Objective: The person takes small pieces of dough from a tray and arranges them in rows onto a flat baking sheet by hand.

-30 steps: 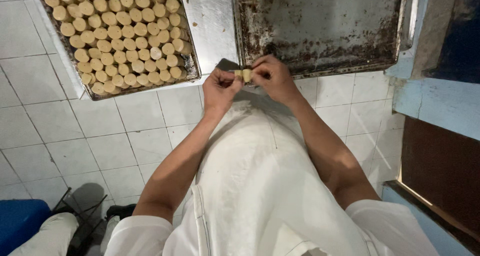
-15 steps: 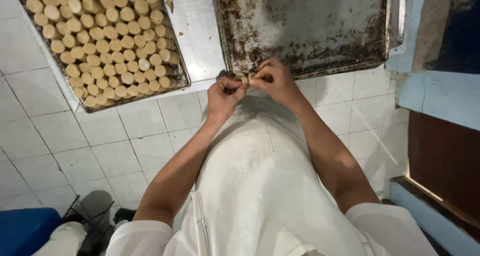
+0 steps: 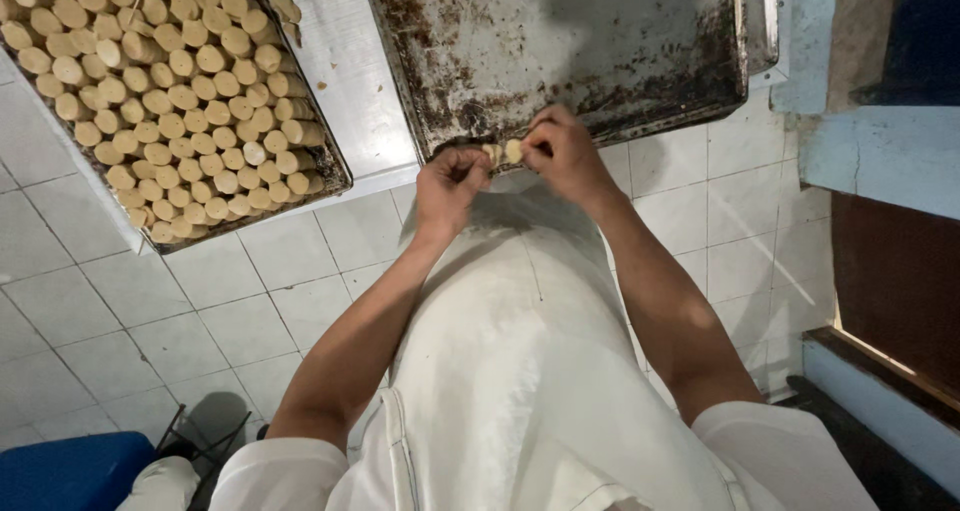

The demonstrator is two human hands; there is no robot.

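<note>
My left hand (image 3: 450, 183) and my right hand (image 3: 560, 153) meet at the near edge of a dark, stained baking tray (image 3: 600, 51). Between their fingertips I pinch a small pale piece of dough (image 3: 503, 153), which looks split into two little rounds. Both hands hold it just above the tray's rim. To the left stands a second tray (image 3: 330, 161) packed with several rows of small round dough pieces (image 3: 160, 101). My white apron (image 3: 520, 371) fills the lower middle of the view.
Both trays rest on a metal worktop (image 3: 345, 81). Below is a white tiled floor (image 3: 110, 311). A blue stool or bin (image 3: 70, 471) sits at the lower left. A blue-painted wall edge (image 3: 880, 141) and dark wooden panel (image 3: 900, 271) are on the right.
My hands have stayed together at the stained tray's edge, working the dough piece. The view has shifted slightly, so the full tray sits further left.
</note>
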